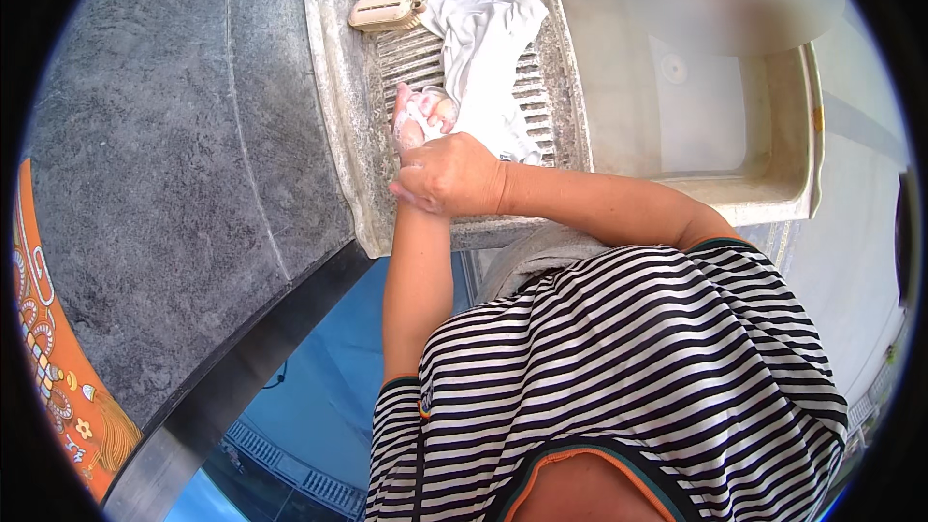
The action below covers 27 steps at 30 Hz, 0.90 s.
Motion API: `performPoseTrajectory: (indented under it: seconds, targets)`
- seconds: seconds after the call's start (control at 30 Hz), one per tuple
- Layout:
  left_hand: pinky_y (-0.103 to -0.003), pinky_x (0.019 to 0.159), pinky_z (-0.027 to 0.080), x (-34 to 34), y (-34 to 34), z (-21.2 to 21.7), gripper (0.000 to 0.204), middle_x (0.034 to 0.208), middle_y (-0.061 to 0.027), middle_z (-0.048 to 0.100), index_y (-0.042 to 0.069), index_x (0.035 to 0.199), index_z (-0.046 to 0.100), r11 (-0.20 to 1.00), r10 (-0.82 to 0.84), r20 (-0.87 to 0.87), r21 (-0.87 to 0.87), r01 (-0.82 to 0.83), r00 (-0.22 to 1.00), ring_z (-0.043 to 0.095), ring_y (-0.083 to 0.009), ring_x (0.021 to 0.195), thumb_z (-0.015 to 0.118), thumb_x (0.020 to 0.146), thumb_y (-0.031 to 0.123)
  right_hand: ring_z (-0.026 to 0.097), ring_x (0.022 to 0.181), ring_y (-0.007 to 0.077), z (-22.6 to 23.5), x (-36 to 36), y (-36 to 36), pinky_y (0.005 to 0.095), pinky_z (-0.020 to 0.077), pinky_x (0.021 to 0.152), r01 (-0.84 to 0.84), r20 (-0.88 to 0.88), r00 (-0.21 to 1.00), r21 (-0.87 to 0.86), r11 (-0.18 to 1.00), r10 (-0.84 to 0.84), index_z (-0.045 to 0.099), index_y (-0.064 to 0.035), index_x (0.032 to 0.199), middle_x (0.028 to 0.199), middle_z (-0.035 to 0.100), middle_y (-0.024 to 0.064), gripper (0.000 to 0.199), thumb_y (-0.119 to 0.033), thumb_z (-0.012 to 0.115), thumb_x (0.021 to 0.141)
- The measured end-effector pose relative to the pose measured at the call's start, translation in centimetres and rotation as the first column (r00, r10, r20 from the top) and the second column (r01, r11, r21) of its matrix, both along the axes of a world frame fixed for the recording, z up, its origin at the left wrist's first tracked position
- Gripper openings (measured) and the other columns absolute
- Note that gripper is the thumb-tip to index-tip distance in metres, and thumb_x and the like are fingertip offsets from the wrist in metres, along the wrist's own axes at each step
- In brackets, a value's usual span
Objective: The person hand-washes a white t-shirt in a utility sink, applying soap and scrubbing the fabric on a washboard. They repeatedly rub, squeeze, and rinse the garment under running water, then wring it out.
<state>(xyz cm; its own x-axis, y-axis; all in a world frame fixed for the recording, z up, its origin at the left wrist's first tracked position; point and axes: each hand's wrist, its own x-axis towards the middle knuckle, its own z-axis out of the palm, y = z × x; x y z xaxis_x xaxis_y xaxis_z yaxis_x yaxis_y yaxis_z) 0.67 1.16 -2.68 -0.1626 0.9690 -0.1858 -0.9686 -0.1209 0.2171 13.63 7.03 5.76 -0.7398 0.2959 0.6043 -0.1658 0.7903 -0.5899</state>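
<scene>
Hands (pixel 452 174) overlap just beside the white cloth (pixel 493 63).

Bright, diffuse light is noted; the far right corner of the sink (pixel 340 126) is blurred; outer edges are bowed.

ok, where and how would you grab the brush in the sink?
I'd pinch the brush by the left end of its beige body, coming from the left. Its oblong body lies roughly crosswise, bristles show at its lower right, and the white cloth crowds its right end, so the left looks like the freer side.
</scene>
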Motion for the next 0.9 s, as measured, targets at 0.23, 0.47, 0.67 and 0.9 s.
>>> performPoseTrajectory:
  seconds: [0.23, 0.47, 0.67, 0.9]
  targets:
    - [-0.040, 0.087, 0.053, 1.2, 0.8, 1.5, 0.045, 0.097, -0.0092, 0.064, 0.005, 0.105, 0.062, 0.990, 0.132, -0.224, -0.023, -0.141, 0.966, 0.062, -0.0210, 0.095, 0.055, 0.103, 0.050, 0.071, 0.080, 0.0309, -5.0, -0.8, 12.4, 0.0422, 0.0565, 0.071, 0.245, 0.486, 0.829, 0.129, 0.961, -0.277, 0.075, -0.0086, 0.090, 0.088, 0.075, 0.0120, 0.033, -0.038, 0.060, 0.097]
    - [-0.035, 0.099, 0.045, 4.1, 3.6, 12.5, 0.054, 0.112, -0.0116, 0.062, -0.001, 0.112, 0.062, 0.761, 0.258, -0.911, -0.013, -0.648, 0.321, 0.058, -0.0199, 0.106, 0.055, 0.103, 0.052, 0.068, 0.081, 0.0366, 2.4, -0.8, 10.4, 0.0467, 0.0514, 0.073, -0.102, 0.418, 0.876, -0.325, 0.940, 0.240, 0.068, -0.0053, 0.099, 0.083, 0.071, 0.0155, 0.048, -0.053, 0.065, 0.094]
    - [-0.028, 0.088, 0.049, 3.2, 2.9, 14.2, 0.042, 0.108, -0.0072, 0.069, -0.003, 0.117, 0.064, 0.852, 0.005, -0.984, -0.089, -0.516, 0.178, 0.062, -0.0130, 0.096, 0.080, 0.091, 0.026, 0.052, 0.076, 0.0061, 5.8, 1.3, 12.1, 0.0259, 0.0454, 0.070, -0.098, 0.094, 0.972, -0.674, 0.732, 0.217, 0.068, -0.0044, 0.091, 0.080, 0.060, -0.0042, 0.021, -0.024, 0.069, 0.098]
    - [-0.043, 0.107, 0.047, 1.5, 1.0, 11.7, 0.063, 0.128, -0.0209, 0.063, -0.007, 0.130, 0.055, 0.890, 0.116, -0.636, -0.274, -0.364, 0.763, 0.062, -0.0286, 0.119, 0.073, 0.094, 0.041, 0.061, 0.084, 0.0110, 5.1, 1.1, 12.8, 0.0263, 0.0486, 0.077, -0.286, -0.283, 0.958, -0.955, 0.073, 0.045, 0.058, -0.0073, 0.077, 0.089, 0.065, 0.0009, 0.016, -0.012, 0.067, 0.090]
